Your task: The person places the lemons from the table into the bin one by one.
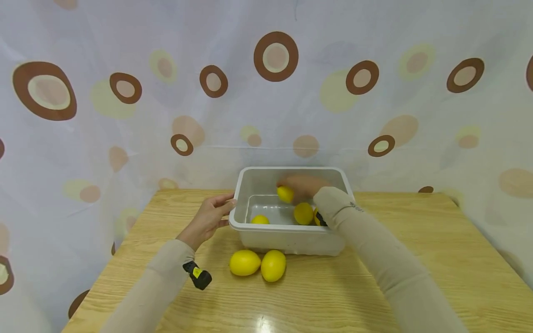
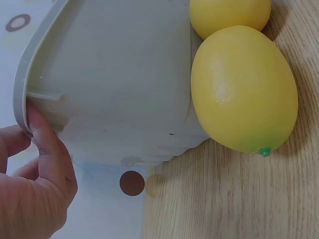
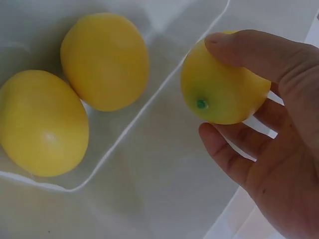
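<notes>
A pale grey plastic bin [image 1: 291, 240] stands on a wooden table. My left hand [image 1: 209, 216] grips its left rim, thumb on one side and fingers under the lip, as the left wrist view shows. Inside the bin, my right hand [image 1: 306, 185] holds a yellow lemon [image 3: 224, 84] between thumb and fingers, its green tip facing the camera. Two lemons [image 3: 105, 62] lie close together on the bin floor in the right wrist view. Another lemon [image 1: 260, 219] sits at the bin's front left. Two more lemons [image 1: 244, 263] rest side by side on the table before the bin.
The wooden table [image 1: 420, 259] reaches back to a pale curtain [image 1: 233, 41] with brown and yellow circles, close behind the bin. A small black device [image 1: 199, 276] is strapped to the left wrist.
</notes>
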`<action>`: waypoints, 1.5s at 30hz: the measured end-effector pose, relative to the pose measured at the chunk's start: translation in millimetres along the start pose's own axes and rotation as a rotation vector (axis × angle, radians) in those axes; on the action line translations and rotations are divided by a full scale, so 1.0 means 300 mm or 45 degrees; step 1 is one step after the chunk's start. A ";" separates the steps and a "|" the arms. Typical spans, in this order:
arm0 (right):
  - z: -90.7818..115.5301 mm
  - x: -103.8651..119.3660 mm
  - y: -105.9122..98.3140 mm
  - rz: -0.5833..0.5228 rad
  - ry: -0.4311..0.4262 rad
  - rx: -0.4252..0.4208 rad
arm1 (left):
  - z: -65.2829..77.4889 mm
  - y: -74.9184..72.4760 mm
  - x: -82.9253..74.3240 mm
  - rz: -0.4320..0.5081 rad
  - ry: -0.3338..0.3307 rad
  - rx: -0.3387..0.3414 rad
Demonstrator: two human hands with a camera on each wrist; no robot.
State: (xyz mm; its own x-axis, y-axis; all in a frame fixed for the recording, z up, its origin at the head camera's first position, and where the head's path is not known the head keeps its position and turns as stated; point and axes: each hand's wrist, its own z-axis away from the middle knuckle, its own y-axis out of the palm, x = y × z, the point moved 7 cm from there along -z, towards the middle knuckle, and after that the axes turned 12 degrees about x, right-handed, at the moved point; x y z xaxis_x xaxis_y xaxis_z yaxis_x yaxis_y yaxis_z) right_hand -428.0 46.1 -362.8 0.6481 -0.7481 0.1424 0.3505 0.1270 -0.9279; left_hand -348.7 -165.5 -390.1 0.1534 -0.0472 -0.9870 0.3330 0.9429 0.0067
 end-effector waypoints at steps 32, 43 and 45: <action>-0.027 -0.010 0.068 -0.258 0.109 0.165 | 0.008 0.006 0.001 0.001 -0.016 -0.035; -0.068 -0.056 0.094 -0.282 0.073 0.185 | 0.003 0.007 0.005 0.012 -0.016 -0.042; -0.083 -0.071 0.099 -0.286 0.078 0.203 | 0.002 0.007 0.004 0.015 -0.017 -0.046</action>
State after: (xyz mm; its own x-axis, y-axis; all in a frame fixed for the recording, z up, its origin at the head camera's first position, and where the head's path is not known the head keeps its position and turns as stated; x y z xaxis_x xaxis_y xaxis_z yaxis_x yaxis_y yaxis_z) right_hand -448.1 49.6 -401.8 0.5015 -0.8066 0.3127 0.5856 0.0505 -0.8090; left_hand -347.4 -163.9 -391.2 0.1692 -0.0404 -0.9848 0.2975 0.9546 0.0119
